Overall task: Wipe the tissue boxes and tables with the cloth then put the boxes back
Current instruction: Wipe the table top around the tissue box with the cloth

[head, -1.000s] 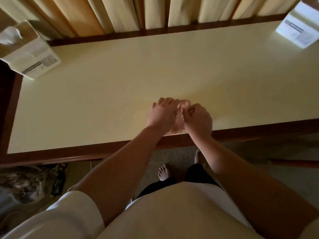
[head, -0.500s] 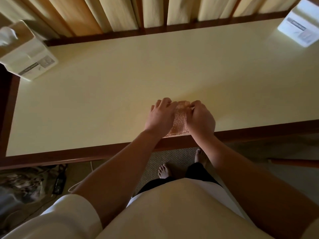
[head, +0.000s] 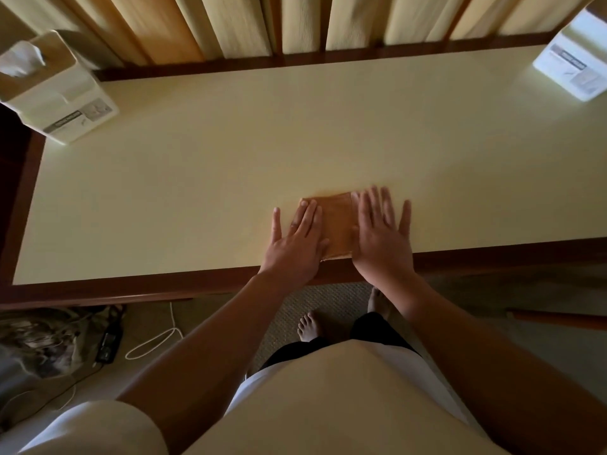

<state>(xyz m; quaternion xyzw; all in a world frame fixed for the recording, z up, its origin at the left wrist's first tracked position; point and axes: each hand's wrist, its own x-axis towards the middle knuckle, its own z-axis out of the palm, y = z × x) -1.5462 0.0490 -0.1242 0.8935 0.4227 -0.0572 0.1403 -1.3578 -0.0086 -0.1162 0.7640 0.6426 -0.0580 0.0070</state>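
A small folded orange-brown cloth (head: 336, 226) lies flat at the near edge of the cream table (head: 230, 165). My left hand (head: 297, 241) rests on the cloth's left side with straight fingers. My right hand (head: 382, 231) lies flat over its right side, fingers spread. One white tissue box (head: 56, 90) with a tissue sticking out stands at the table's far left corner. A second white tissue box (head: 576, 65) stands at the far right corner.
Curtains (head: 295, 24) hang behind the table's dark wooden rim (head: 131, 289). On the floor at the left lie a white cable (head: 154, 343) and a bundle of fabric (head: 42, 343). My bare feet stand on carpet under the near edge.
Both hands were curled, pinching and folding the cloth between them. Now the fingers are straight and both hands press the folded cloth flat on the table.
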